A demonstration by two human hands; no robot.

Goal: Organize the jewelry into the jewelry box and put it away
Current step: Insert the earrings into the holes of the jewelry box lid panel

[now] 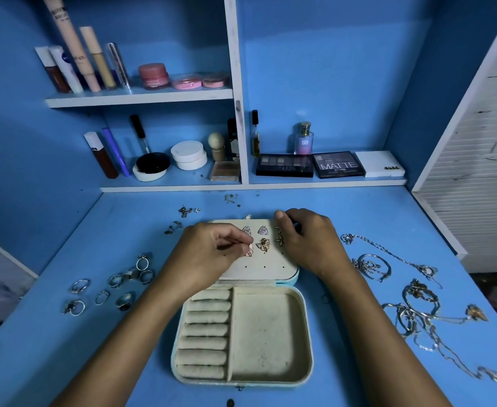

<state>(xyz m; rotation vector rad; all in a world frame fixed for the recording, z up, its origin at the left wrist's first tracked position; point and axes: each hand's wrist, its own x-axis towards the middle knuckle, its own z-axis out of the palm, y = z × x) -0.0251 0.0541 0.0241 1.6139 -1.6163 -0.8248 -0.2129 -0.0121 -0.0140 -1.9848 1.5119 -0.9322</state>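
The left hand pinches an earring just at 9 o'clock of its twin; the right hand grips the lid.

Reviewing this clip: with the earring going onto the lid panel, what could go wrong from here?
The left hand pinches a small gold earring at the lid panel; it could slip into the open box. The right hand steadying the lid might knock the earrings already mounted. The necklaces lie overlapped and could tangle.
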